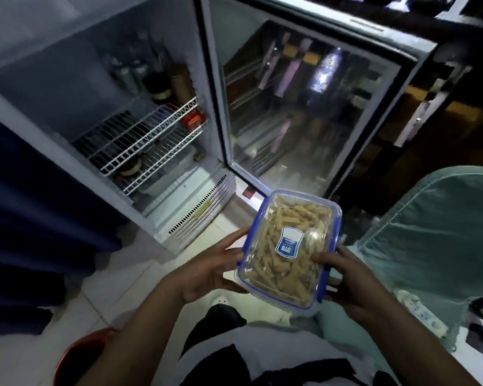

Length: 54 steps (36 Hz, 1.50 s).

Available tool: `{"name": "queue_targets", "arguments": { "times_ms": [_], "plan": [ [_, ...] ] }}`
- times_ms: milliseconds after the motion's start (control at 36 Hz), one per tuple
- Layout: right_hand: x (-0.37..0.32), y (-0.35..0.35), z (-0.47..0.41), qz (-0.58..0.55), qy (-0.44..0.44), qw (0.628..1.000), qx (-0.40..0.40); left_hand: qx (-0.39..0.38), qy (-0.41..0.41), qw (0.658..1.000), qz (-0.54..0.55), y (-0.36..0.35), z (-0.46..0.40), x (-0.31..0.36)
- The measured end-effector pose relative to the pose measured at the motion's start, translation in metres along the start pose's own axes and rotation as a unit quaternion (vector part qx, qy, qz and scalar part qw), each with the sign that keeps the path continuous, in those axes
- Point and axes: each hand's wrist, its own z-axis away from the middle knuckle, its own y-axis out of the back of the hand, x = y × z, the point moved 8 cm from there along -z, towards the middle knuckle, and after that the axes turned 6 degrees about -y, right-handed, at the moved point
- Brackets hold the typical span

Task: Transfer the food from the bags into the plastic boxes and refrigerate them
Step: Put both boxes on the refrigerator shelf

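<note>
We hold the plastic box (287, 249) in front of the open fridge (117, 112), above the tiled floor (140, 277). Our left hand (207, 271) grips its left long edge; our right hand (352, 285) grips its right edge with the thumb curled onto the lid. The remaining fingers of both hands pass under the box and are hidden, so their exact placement cannot be determined. The box is closed with a clear lid (304, 215) with a blue rim and carries a blue label (289, 243); the label text is too small to read. The box is filled with tan stick-shaped food (273, 263).

The fridge interior is dim and blurred. We see white wire shelves (140, 140), dark bottles or jars (159, 84) on the upper level, a red item (193, 119) at the shelf's right end, and more containers below that we cannot identify. The glass door (304, 107) stands open to the right of the compartment; reflections on the glass obscure what lies behind it.

A dark blue curtain or cloth (25, 204) fills the left edge of the view. A pale green fabric-covered object (435, 232) stands on the right, just beside the right hand, and is cut off by the frame. A white power strip (418, 310) lies beyond it. A red round container (78, 355) is partly cut off at the bottom left. Our dark and white clothing (234, 358) occupies the bottom centre.
</note>
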Motion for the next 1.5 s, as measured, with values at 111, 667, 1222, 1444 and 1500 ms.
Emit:
{"name": "queue_targets", "arguments": {
  "times_ms": [111,667,1222,1444,1500],
  "plan": [
    [-0.013,-0.062,-0.024,0.046,-0.016,0.997,-0.057,0.077,-0.033,0.996,0.024,0.046,0.033,0.011],
    [-0.084,-0.289,-0.141,0.201,-0.019,0.964,-0.175,0.299,-0.113,0.946,0.051,0.225,0.096,0.083],
    [-0.195,-0.370,-0.281,0.557,0.306,0.728,-0.256,0.498,-0.134,0.846,0.134,0.326,-0.007,0.157],
    [-0.227,-0.382,-0.350,0.564,0.297,0.714,-0.288,0.535,-0.142,0.814,0.177,0.367,-0.061,0.162],
    [-0.230,-0.385,-0.360,0.569,0.296,0.709,-0.294,0.544,-0.141,0.804,0.194,0.371,-0.069,0.161]
  ]
}}
